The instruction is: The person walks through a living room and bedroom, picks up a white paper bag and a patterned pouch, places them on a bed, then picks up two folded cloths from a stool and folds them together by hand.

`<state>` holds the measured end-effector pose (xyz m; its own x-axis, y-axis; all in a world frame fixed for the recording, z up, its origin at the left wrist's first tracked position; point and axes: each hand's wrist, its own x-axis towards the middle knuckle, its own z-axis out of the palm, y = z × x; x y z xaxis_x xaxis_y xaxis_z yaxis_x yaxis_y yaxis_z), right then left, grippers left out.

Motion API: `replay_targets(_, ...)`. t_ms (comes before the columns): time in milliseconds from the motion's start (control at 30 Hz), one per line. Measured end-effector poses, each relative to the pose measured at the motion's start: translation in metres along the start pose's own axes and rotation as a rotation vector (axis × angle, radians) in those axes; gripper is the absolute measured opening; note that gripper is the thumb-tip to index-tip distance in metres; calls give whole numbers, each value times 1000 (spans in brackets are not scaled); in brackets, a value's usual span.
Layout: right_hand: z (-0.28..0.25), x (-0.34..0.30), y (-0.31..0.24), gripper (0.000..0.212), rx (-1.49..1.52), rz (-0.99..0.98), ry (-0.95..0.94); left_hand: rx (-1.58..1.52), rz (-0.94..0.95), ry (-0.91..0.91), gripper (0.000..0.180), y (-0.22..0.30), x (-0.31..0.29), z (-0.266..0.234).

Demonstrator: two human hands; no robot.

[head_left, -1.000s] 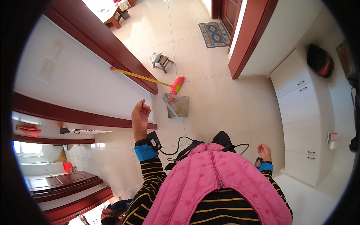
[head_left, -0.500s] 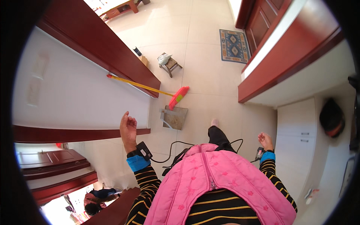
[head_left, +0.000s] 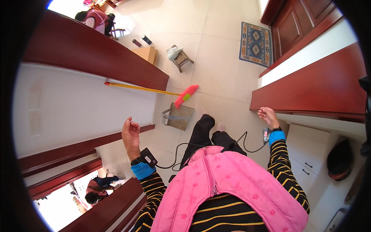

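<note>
Left hand: I watch from afar as the left hand (head_left: 131, 136) hangs raised with nothing in it, fingers loosely curled and slightly apart, nearest the dark red wooden baseboard (head_left: 143, 130).
Right hand: The right hand (head_left: 267, 115), equally bare, is held out with half-bent, relaxed fingers near the broad dark red wooden trim (head_left: 309, 83); I cannot tell whether it touches.
Broom: A broom with a long yellow pole and coral-red bristle head (head_left: 186, 96) sits near the left edge of the pale tiled floor (head_left: 228, 83), its pole slanting along the white wall.
Dustpan: The square grey dustpan with a pale strap-like handle (head_left: 181, 119) lies on the floor by that left edge, just beside the wearer's leading foot; the broom head is at its far edge, contact unclear.
Stool: Farther out, a small brown wooden stool (head_left: 181, 60) carries a pale crumpled bag (head_left: 174, 53).
Footing: I judge this to be a walking step, best taken slowly, feet clear of the dustpan's right edge.
Cables: Looped black cables (head_left: 177, 150) run from the wrists; I would keep elbows wide and the loops away from pole and handle.
</note>
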<state>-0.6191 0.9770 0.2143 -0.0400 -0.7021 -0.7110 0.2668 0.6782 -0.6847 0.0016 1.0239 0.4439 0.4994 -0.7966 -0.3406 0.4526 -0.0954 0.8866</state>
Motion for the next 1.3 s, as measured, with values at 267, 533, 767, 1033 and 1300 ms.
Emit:
replay_targets(267, 7, 15, -30, 18, 25, 8, 68, 28, -100, -91, 23, -18, 78, 61)
replay_targets(533, 15, 4, -16, 19, 95, 97, 207, 16, -324, -178, 20, -45, 201, 102)
replay_targets(767, 24, -25, 17, 20, 59, 246, 272, 160, -527, -258, 23, -117, 301, 107)
replay_targets(1033, 20, -41, 10, 22, 41, 258, 320, 228, -594, -218, 24, -170, 326, 121)
replay_targets(1300, 0, -57, 20, 20, 76, 227, 264, 260, -613, -172, 23, -192, 309, 114)
